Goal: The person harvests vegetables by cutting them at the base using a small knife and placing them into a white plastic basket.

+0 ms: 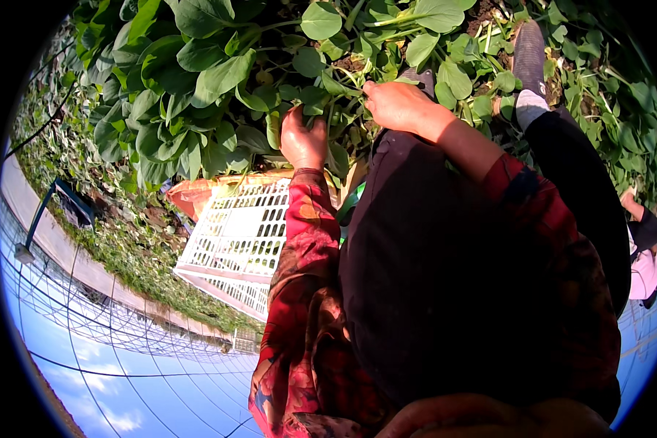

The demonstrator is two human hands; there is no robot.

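My left hand (305, 139) reaches in among leafy green plants (216, 79), fingers curled beneath broad oval leaves. Foliage hides its fingertips, so I cannot tell whether it grips a stem. To its right, my right hand (397, 107) has thumb and fingers drawn together on a thin leaf stalk (356, 92). Between the two hands are small leaves, pale stalks and some yellowed leaf bits. A white plastic crate (241, 227) with slotted walls stands beside my left forearm, greenery showing through its slots.
Orange sheeting (191, 195) lies against the crate. My shoe (528, 60) rests among cut-looking leaves on soil at the upper right. Another person (643, 246) is at the far right. A pale path (38, 202) and a blue-framed object (60, 202) are off to the left.
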